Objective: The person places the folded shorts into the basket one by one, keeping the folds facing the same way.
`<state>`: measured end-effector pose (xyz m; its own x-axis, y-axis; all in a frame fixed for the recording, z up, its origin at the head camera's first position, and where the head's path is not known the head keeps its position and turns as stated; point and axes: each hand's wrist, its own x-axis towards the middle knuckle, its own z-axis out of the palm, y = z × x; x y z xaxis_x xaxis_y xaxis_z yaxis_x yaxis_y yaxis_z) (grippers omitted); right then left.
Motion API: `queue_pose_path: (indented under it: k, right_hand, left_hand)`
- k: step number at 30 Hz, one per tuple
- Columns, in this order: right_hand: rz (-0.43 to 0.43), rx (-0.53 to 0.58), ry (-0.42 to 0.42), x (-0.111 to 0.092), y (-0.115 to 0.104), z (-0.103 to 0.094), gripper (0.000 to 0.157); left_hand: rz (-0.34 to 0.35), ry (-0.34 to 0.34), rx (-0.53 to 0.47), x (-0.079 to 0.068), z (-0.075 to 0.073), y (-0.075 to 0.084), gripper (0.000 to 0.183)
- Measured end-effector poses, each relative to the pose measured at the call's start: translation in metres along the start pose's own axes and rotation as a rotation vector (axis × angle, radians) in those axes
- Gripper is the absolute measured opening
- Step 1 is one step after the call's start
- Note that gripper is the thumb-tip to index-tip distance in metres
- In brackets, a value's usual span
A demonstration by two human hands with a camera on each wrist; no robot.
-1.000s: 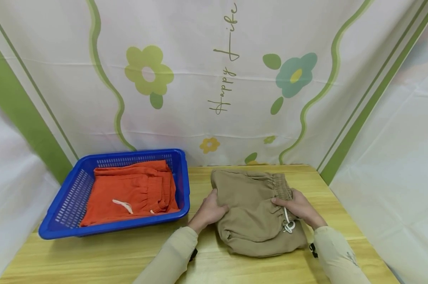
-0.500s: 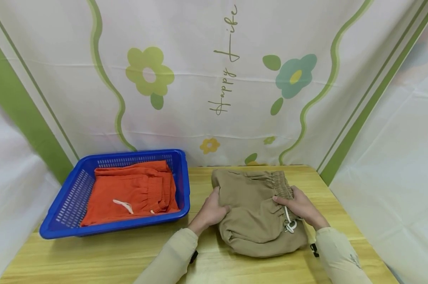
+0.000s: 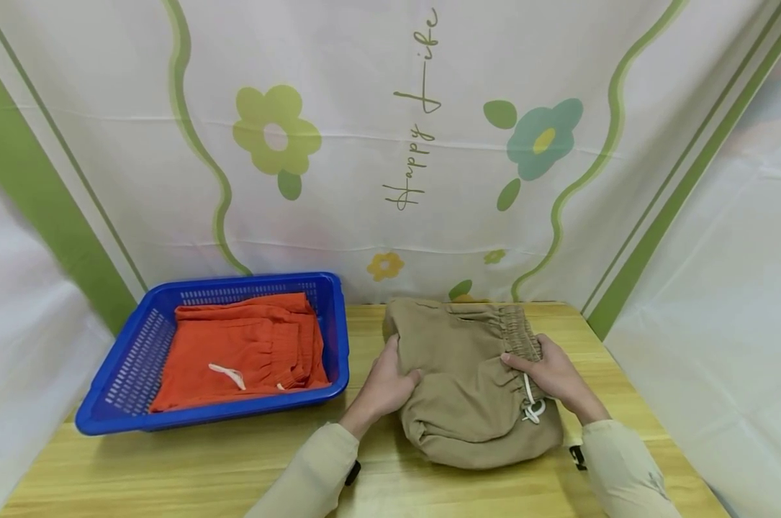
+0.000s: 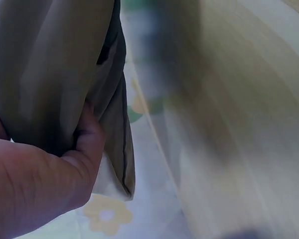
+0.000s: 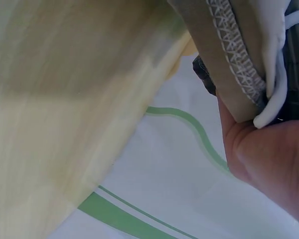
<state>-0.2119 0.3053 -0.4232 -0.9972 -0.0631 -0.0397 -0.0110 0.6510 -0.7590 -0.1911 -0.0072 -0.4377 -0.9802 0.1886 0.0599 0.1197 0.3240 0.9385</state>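
Note:
Khaki shorts [image 3: 461, 381], folded into a bundle, are held between both hands above the wooden table. My left hand [image 3: 389, 381] grips their left edge, thumb on top; in the left wrist view its fingers curl under the brown cloth [image 4: 50, 74]. At the gathered waistband [image 3: 520, 334], my right hand [image 3: 555, 374] pinches the fabric with the thumb on top. A knotted white drawstring [image 3: 534, 410] hangs beside the right hand. In the right wrist view a stitched seam [image 5: 234, 55] and the white cord [image 5: 274, 107] show near that hand, whose fingertips are hidden.
On the left stands a blue plastic basket [image 3: 211, 415] holding folded orange shorts [image 3: 235, 352] with a white drawstring. The wooden tabletop [image 3: 215, 467] meets a printed cloth backdrop [image 3: 338, 216] at the back, and cloth also hangs at both sides.
Both hands keep hold of the khaki shorts. The bundle's far edge has risen slightly toward the backdrop, and the right hand has shifted a little up and right. The basket has stayed in place.

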Motion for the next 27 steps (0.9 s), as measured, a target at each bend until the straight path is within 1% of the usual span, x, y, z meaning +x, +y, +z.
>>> queue_pose_path:
  k: [6, 17, 23, 27]
  right_hand:
    - [-0.008, 0.023, 0.004, -0.002, -0.005, -0.003, 0.068]
    - [-0.031, 0.029, 0.024, -0.009, -0.018, -0.006, 0.066]
    - [-0.045, 0.030, 0.031, -0.013, -0.027, -0.008, 0.070]
    - [-0.055, 0.020, 0.043, -0.015, -0.032, -0.009, 0.069]
  left_hand:
    - [0.030, 0.024, -0.008, -0.005, -0.003, 0.008, 0.078]
    - [0.033, 0.029, -0.018, -0.018, -0.013, 0.020, 0.079]
    - [0.047, 0.040, -0.025, -0.024, -0.018, 0.028, 0.079]
    - [0.049, 0.048, -0.021, -0.028, -0.023, 0.033, 0.080]
